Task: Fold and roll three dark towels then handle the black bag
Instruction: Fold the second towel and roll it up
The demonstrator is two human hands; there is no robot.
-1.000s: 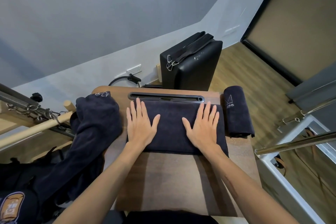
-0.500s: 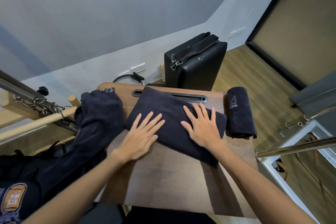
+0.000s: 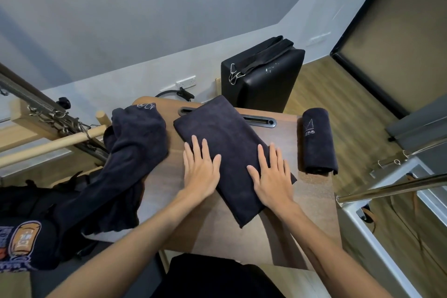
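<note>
A folded dark towel (image 3: 227, 152) lay slantwise on the wooden table (image 3: 312, 191), its long edges running from 11 o'clock to 5 o'clock, its far corner covering part of the slot (image 3: 262, 121) and its near corner stopping short of the table's front edge. The left hand (image 3: 200, 168) rested flat, fingers straight and spread, across the towel's left edge, palm partly on bare wood. The right hand (image 3: 271, 176) lay flat with straight fingers on the towel near its right edge. At 3 o'clock a rolled towel (image 3: 318, 140) sat near the table's right edge, bare wood between. At 9 o'clock a loose towel (image 3: 135, 147) hung over the left edge.
</note>
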